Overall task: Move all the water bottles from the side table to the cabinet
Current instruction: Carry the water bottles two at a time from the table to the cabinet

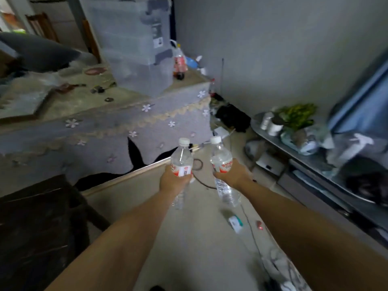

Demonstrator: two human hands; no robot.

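Mid-carry! Left hand (172,181) with its grip wrapped round a clear plastic water bottle with white cap and red label (181,158), right hand (231,175) clamped on a second matching bottle (222,164), both held over the floor. Neither shelved yet. Any left behind? Cannot tell.

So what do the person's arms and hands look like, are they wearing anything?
Both arms are bare up to the frame's bottom edge: no sleeves show. The left hand and the right hand wear no gloves, and I can see no watch, bracelet or ring. The picture is blurry, so tiny details like nails can't be made out.
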